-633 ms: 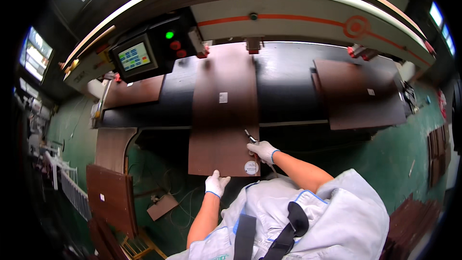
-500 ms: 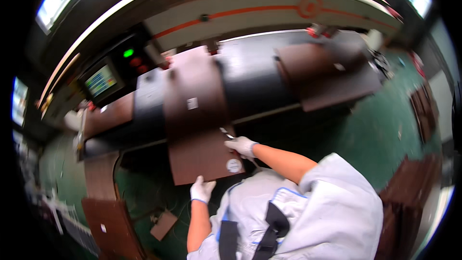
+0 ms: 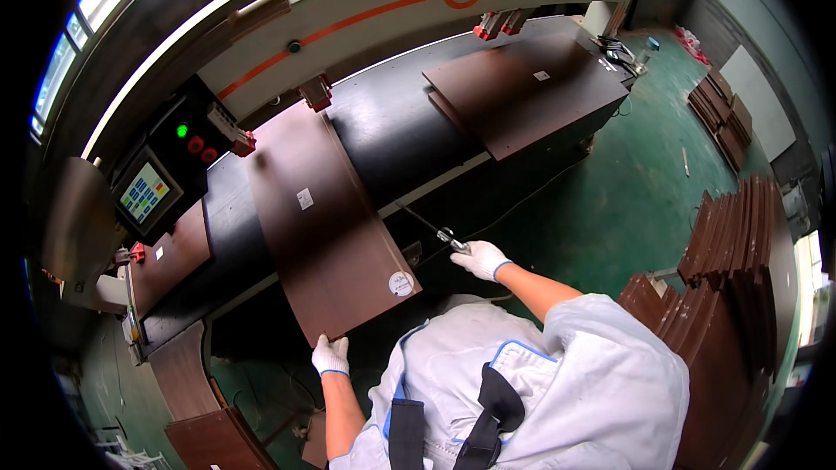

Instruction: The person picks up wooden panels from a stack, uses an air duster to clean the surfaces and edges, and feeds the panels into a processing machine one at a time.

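Note:
A long dark brown wooden panel [image 3: 305, 235] lies partly on the black machine table [image 3: 392, 135], its near end jutting out toward me. It bears a small white label and a round white sticker. My left hand [image 3: 330, 355], in a white glove, is closed on the panel's near left corner. My gloved right hand [image 3: 481, 260] grips an air blow gun [image 3: 448, 239] just right of the panel's right edge. The gun's thin nozzle points up and left toward the table edge, apart from the panel. What lies inside my right palm is hidden.
A beam with red-tipped clamps [image 3: 315, 93] spans the table. A control screen [image 3: 145, 194] stands at left. Other brown panels [image 3: 522, 91] lie at the table's right end. Stacked panels [image 3: 731, 252] stand on the green floor [image 3: 640, 187] at right.
The view has swung, and the picture is sharper. My right hand with the blow gun has moved from over the panel to off its right edge. My left hand remains at the near end.

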The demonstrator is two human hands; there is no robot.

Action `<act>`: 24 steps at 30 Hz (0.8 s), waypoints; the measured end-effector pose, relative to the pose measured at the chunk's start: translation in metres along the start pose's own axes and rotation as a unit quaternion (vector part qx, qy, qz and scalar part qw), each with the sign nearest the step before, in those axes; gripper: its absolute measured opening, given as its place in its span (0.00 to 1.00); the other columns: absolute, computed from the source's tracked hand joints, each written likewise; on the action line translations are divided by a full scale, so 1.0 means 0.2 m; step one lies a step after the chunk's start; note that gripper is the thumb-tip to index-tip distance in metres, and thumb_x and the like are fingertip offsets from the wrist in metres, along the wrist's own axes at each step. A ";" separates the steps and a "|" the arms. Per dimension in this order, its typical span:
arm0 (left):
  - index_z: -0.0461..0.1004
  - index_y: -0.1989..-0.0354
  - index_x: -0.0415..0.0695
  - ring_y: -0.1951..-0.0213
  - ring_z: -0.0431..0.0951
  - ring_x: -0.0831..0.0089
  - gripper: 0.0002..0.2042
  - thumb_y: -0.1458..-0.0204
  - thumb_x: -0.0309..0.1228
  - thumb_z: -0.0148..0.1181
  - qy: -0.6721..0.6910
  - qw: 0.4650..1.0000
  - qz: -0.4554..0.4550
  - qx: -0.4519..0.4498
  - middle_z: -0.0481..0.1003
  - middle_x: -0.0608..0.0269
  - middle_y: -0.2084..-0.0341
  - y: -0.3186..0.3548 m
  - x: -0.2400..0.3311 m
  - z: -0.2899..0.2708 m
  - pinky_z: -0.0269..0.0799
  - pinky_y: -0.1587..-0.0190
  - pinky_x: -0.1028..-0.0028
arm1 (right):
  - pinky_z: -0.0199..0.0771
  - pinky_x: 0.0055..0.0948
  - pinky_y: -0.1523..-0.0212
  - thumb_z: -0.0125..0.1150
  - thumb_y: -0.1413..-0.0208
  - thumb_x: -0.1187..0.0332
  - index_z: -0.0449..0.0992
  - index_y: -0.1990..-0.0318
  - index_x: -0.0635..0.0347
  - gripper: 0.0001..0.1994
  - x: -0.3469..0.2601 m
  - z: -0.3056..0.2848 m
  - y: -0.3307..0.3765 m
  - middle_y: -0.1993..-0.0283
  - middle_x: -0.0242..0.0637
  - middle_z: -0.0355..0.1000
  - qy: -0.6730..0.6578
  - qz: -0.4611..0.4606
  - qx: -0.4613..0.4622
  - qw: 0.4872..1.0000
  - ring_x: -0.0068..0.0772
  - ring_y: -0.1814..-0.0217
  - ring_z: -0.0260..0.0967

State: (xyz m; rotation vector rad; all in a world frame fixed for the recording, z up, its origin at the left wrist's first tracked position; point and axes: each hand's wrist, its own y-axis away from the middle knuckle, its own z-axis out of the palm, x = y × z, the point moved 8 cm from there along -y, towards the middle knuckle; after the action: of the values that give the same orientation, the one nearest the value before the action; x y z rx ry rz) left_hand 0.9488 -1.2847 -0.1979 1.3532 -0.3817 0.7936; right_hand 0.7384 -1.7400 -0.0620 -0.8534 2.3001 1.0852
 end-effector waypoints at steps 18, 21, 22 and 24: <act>0.83 0.67 0.37 0.64 0.83 0.57 0.17 0.44 0.41 0.58 -0.460 0.879 -0.054 0.116 0.83 0.48 0.68 0.18 -1.01 -1.39 0.75 0.57 0.61 | 0.73 0.48 0.53 0.60 0.43 0.45 0.79 0.61 0.63 0.25 0.40 0.44 0.08 0.63 0.52 0.79 0.036 0.066 0.124 0.989 0.56 0.57 0.77; 0.82 0.67 0.34 0.69 0.83 0.61 0.17 0.44 0.39 0.58 -0.352 0.912 -0.116 0.178 0.83 0.51 0.70 0.36 -1.06 -1.55 0.76 0.64 0.63 | 0.74 0.49 0.50 0.59 0.41 0.43 0.79 0.58 0.61 0.26 0.36 0.39 -0.02 0.60 0.52 0.79 0.034 0.062 0.115 0.991 0.57 0.53 0.77; 0.80 0.68 0.35 0.75 0.81 0.61 0.13 0.44 0.35 0.60 -0.346 0.901 -0.098 0.245 0.81 0.51 0.73 0.45 -1.02 -1.52 0.76 0.70 0.61 | 0.73 0.49 0.51 0.60 0.41 0.43 0.78 0.58 0.61 0.25 0.38 0.38 -0.08 0.60 0.53 0.79 0.025 0.065 0.118 0.990 0.58 0.53 0.77; 0.79 0.69 0.36 0.77 0.79 0.61 0.12 0.44 0.34 0.60 -0.299 0.920 -0.109 0.228 0.79 0.52 0.76 0.59 -0.85 -1.29 0.74 0.73 0.60 | 0.74 0.44 0.61 0.61 0.40 0.48 0.76 0.63 0.63 0.22 0.39 0.33 -0.20 0.70 0.45 0.76 0.035 0.012 0.171 0.985 0.46 0.66 0.76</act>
State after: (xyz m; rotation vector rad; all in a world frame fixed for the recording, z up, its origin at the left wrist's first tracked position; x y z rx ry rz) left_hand 0.6984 -1.0837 -0.2809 2.0440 -0.5274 0.2652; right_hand 0.7201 -1.7336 -0.1694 -0.7366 2.4618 0.6478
